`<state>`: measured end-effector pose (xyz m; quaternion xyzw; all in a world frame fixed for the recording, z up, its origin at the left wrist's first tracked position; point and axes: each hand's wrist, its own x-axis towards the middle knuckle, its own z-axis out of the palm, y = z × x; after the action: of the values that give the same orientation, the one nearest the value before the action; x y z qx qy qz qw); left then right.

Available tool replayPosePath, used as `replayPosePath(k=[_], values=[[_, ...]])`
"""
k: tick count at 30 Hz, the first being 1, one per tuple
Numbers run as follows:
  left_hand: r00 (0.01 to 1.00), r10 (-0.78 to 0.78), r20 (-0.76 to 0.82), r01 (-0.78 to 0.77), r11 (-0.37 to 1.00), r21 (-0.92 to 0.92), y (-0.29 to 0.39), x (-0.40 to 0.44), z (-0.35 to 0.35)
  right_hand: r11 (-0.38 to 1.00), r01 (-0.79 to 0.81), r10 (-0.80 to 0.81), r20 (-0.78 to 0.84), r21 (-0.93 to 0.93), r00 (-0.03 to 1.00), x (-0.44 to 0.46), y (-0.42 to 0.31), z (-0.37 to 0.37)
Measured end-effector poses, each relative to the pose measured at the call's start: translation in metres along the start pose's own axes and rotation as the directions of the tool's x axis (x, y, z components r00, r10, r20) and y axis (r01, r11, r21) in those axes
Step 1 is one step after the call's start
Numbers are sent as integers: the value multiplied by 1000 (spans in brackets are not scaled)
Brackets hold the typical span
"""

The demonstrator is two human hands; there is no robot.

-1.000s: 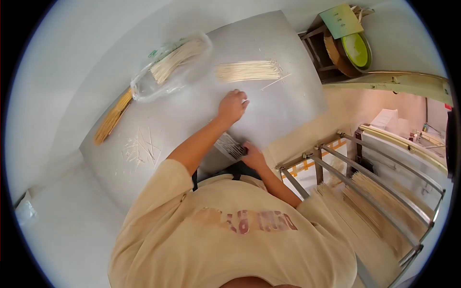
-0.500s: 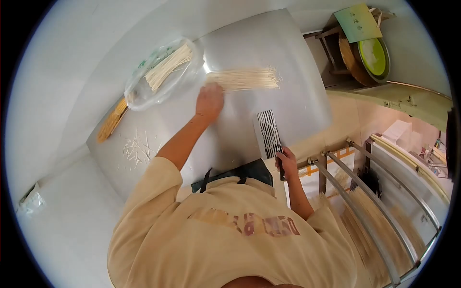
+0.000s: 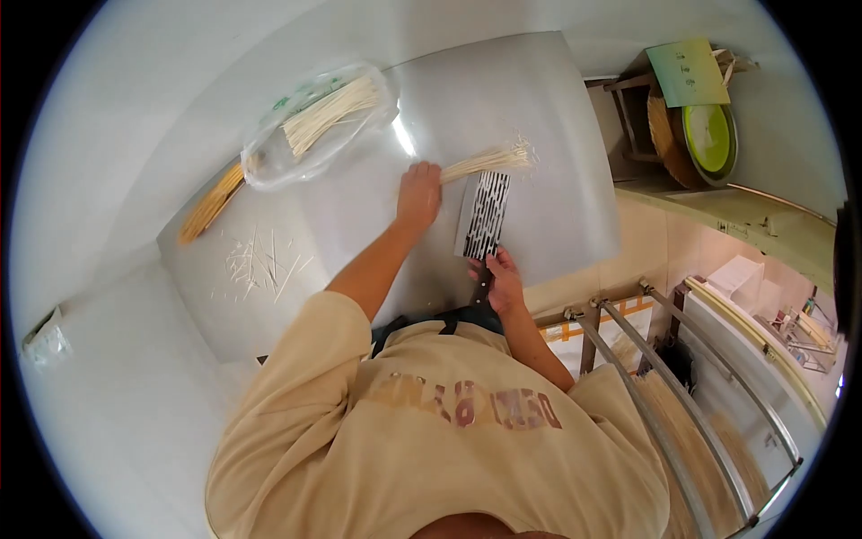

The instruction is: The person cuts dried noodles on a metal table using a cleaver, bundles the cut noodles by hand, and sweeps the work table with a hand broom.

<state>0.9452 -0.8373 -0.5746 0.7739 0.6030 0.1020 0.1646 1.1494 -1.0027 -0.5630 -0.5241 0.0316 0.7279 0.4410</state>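
My left hand [image 3: 418, 192] is closed around one end of a bundle of thin dried noodles [image 3: 485, 162], whose loose ends fan out to the right over the metal tabletop [image 3: 575, 207]. In my right hand [image 3: 505, 280] is the dark handle of a cleaver. The cleaver [image 3: 486, 216] has a broad blade with a black-and-white pattern, and its far end lies right at the near side of the bundle. Whether the blade touches the noodles I cannot tell.
A clear plastic bag [image 3: 260, 169] with more noodles [image 3: 330, 115] lies at the back left. Beside it is a straw whisk-like brush [image 3: 208, 208]. Broken noodle pieces [image 3: 260, 265] are scattered at left. Metal rails [image 3: 691, 404] stand at right, and a green bowl [image 3: 707, 139] sits back right.
The noodles are now drawn together into a narrower bundle in my left hand, which moved slightly right. My right hand brought the cleaver up and left, close to the bundle.
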Motion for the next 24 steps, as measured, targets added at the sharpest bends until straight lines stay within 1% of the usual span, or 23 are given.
replayPosePath(k=[1,3,5,6,7,8,10,12,13,15,16,17,18,19,21,22,24], values=[[1000,-3,-3,3,1000,-1,2,-15,1,1000,-3,3,5,1,1000,-1,1,2],[992,-96,-77,92,994,-58,5,-44,5,1000,-10,11,22,-10,1000,-5,3,5],[993,-76,-94,70,996,-62,-1,-69,15,1000,-18,19,39,-25,999,-6,3,8],[993,-53,-106,47,997,-63,-1,-76,13,998,-48,50,44,-48,998,-4,4,6],[992,-62,-109,55,996,-69,-2,-81,12,994,-79,83,48,-73,995,-3,6,4],[988,-61,-145,49,995,-82,-3,-87,11,993,-83,87,47,-86,995,-1,6,2],[980,-70,-189,53,994,-95,-7,-91,2,988,-85,104,147,-131,984,5,7,-2],[999,-23,-33,19,994,-109,-15,-87,-5,983,-88,112,150,-162,982,1,6,-3],[999,-30,-43,25,993,-113,-20,-85,-8,980,-86,114,150,-182,982,-3,3,0],[993,-18,117,32,992,-120,-27,-81,-15,974,-76,108,142,-214,984,-10,-1,2],[994,-18,109,32,992,-126,-32,-81,-20,970,-66,98,131,-232,986,-13,-3,1],[984,-74,162,104,976,-189,-37,-83,-26,957,-54,92,121,-286,988,-14,-6,0],[968,-122,218,175,953,-246,-44,-86,-33,956,-47,86,121,-291,989,-15,-9,-3],[970,-117,212,170,953,-250,-53,-94,-35,937,-45,83,93,-348,992,-12,-12,-11],[976,-142,163,188,930,-317,-78,-117,-38,889,-35,60,39,-456,997,-8,-18,-24],[977,-140,160,185,929,-321,-94,-130,-33,888,-32,55,38,-458,998,-7,-22,-32],[955,-207,212,293,763,-576,-125,-158,-26,828,-23,39,17,-561,999,-6,-31,-46]])
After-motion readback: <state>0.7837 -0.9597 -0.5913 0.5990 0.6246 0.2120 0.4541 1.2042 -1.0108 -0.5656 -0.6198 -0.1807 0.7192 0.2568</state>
